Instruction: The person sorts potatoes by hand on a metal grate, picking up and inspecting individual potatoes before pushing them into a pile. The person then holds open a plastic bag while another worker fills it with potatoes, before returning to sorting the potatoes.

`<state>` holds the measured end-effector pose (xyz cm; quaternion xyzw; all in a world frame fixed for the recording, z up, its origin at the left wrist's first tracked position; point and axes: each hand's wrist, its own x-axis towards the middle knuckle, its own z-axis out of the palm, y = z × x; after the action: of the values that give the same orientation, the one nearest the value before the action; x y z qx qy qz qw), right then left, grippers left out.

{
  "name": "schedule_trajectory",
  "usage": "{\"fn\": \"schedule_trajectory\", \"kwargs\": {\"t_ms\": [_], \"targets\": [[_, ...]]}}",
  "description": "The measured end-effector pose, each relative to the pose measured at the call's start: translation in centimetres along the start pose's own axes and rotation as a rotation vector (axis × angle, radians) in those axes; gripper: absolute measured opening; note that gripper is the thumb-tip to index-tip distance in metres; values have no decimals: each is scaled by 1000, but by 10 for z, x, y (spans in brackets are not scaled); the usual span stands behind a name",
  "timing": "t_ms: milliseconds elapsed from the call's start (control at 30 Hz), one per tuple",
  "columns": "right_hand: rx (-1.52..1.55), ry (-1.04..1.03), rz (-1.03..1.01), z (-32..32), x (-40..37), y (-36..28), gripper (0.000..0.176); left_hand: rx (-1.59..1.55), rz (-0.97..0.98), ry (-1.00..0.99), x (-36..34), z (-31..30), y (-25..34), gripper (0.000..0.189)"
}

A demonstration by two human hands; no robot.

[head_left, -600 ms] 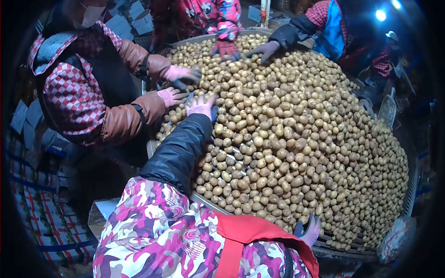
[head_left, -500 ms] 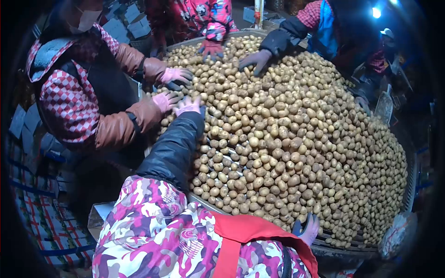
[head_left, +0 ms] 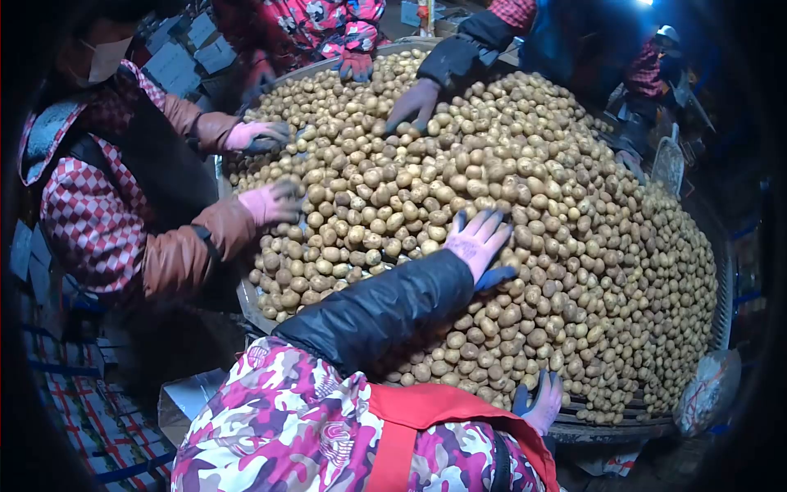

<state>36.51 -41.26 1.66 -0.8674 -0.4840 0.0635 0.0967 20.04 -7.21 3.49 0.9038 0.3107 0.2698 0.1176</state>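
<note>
A broad heap of small potatoes point(head_left: 566, 238) covers a large rimmed table point(head_left: 648, 430). My left hand point(head_left: 477, 246), in a pink glove with dark fingers, lies on top of the heap with fingers spread and pointing away from me. Its dark sleeve crosses over the near potatoes and hides some of them. At the near edge rests my right hand point(head_left: 543, 403), gloved alike, fingers stretched upward and thumb apart, touching the lowest potatoes. Neither hand is closed round a potato.
A co-worker at left has two gloved hands point(head_left: 270, 203) on the potatoes. Other workers' hands point(head_left: 415, 107) reach in from the far side. A scoop point(head_left: 668, 164) stands in the heap at right. A plastic-wrapped bundle point(head_left: 709, 392) hangs by the rim; cartons point(head_left: 184, 402) lie at left.
My left hand has swept right, from beside the left co-worker's hands to the middle of the heap. My right hand stays at the near edge. The view has shifted slightly.
</note>
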Motion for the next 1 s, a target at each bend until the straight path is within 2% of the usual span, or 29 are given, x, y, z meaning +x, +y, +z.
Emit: {"fn": "schedule_trajectory", "kwargs": {"t_ms": [67, 100, 167, 267, 333, 400, 500, 533, 633, 733, 767, 800, 867, 900, 933, 1000], "targets": [[16, -14, -8, 0, -3, 1, 66, 100, -63, -36, 22, -7, -18, 72], [27, -7, -4, 1, -3, 3, 66, 24, -90, 32, 30, 6, -41, 64], [7, -11, -22, 5, -5, 13, 68, 184, -152, -13, 52, 9, -65, 57], [-27, -3, -69, 2, -11, 19, 72, 311, -384, -17, 79, 12, -113, 48], [-47, -21, -31, -5, -13, 18, 73, 432, -436, -104, 85, 7, -143, 38], [-46, -8, -33, 0, -12, 20, 75, 414, -560, -115, 93, 2, -171, 38], [-39, 30, 5, 6, -11, 23, 77, 492, -606, -162, 97, -28, -195, 40], [-90, 43, -74, 43, -17, 83, 78, 476, -606, -141, 93, -35, -202, 40], [-76, -35, 4, 44, -18, 83, 78, 448, -697, -36, 72, -50, -229, 48], [-42, -19, 25, 41, -18, 76, 78, 572, -677, 11, 36, -55, -260, 53], [-48, -14, 7, 40, -16, 75, 78, 539, -685, 58, 20, -67, -251, 55], [-77, 49, -108, 16, -8, 40, 75, 562, -735, 14, 9, -77, -248, 56], [-102, 72, -126, 17, -9, 41, 76, 548, -773, -83, -19, -92, -238, 59], [-133, 68, -135, 17, -12, 41, 78, 553, -723, -5, -41, -88, -243, 58], [-35, 87, -95, 14, -14, 30, 62, 577, -725, -7, -56, -87, -239, 57], [-44, 95, -77, 30, -12, 48, 69, 585, -747, -22, -78, -81, -226, 55]]}}
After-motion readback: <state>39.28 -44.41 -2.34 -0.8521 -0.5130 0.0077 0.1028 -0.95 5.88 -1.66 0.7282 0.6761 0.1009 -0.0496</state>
